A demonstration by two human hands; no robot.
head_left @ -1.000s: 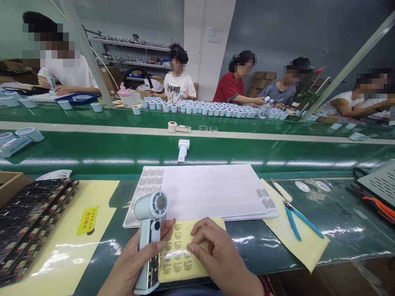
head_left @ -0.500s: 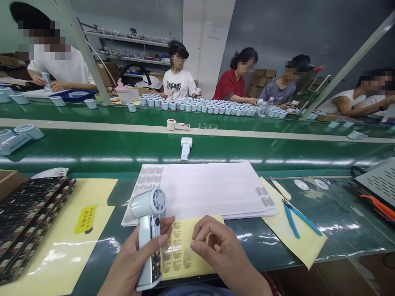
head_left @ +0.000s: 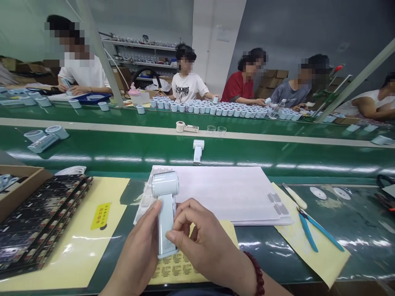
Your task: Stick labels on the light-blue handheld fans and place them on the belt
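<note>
A pale blue handheld fan point(head_left: 166, 218) stands nearly upright in my left hand point(head_left: 140, 242), its plain handle side facing me. My left fingers wrap the handle from the left. Pinched together, the fingertips of my right hand point(head_left: 205, 234) meet the handle's lower right part; whatever they hold is too small to make out. Beneath both hands lies a yellow sheet of small printed labels point(head_left: 176, 269), partly covered. Behind the fan, a stack of white sheets point(head_left: 216, 193) carries grey stickers point(head_left: 279, 204) at its right end.
Blue-handled nippers point(head_left: 308, 232) and a white-handled knife point(head_left: 294, 196) lie at right. Dark printed pieces point(head_left: 33, 222) are stacked at left beside a cardboard box point(head_left: 27, 185). Another fan point(head_left: 198, 152) lies on the green conveyor point(head_left: 138, 144). Several co-workers sit across, behind rows of cups point(head_left: 216, 107).
My left hand has turned the fan so its plain handle side shows instead of the dark strip and grille. My right hand has moved left from above the label sheet to the handle.
</note>
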